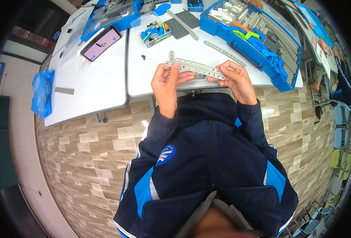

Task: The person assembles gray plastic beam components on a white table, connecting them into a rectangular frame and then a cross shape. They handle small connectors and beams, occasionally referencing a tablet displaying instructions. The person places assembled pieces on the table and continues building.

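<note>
Above the near edge of the white table I hold a frame of light grey perforated building beams in both hands. Two long beams lie nearly side by side in it, and a short beam sticks up at its left end. My left hand pinches the left end between thumb and fingers. The thumb and fingers of my right hand grip the right end. A small blue piece shows just under the beams, partly hidden. Behind my right hand a loose grey beam lies on the table.
A blue case of sorted parts stands at the right. Farther back are a small clear box, a dark grey perforated plate and another beam. Left lie a phone, a second blue case and a blue plastic bag.
</note>
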{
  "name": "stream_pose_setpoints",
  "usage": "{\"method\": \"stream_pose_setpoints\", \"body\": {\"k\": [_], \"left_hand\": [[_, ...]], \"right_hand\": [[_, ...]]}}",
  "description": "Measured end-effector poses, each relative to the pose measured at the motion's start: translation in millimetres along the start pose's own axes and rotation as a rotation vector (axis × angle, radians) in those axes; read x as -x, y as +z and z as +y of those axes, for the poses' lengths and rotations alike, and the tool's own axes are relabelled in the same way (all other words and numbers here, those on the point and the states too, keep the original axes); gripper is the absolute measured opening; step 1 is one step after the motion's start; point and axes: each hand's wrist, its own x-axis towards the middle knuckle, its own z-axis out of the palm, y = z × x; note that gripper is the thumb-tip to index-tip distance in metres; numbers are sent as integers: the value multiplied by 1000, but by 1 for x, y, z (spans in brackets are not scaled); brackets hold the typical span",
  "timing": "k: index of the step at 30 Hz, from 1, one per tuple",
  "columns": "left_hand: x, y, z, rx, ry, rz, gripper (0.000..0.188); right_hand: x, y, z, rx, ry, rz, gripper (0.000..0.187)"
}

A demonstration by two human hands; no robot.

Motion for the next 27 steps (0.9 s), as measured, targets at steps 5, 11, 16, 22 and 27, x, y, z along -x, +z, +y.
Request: {"method": "stream_pose_setpoints", "body": {"k": [5,11,16,22,27], "left_hand": [[0,1,0,5,-1,5,17],[1,0,0,2,6,-2,17],[1,0,0,-4,12,-6,18],[2,0,0,-6,14,-5,21],[3,0,2,10,-10,-8,23]], "right_hand": [[0,-3,-1,-7,18,-4,13],[2,-5,-1,-28,2,-21,13],[3,-6,-1,-34,-1,-30,11],[4,-6,0,-3,-15,-20,12],[5,-4,1,37,-35,-1,13]]}}
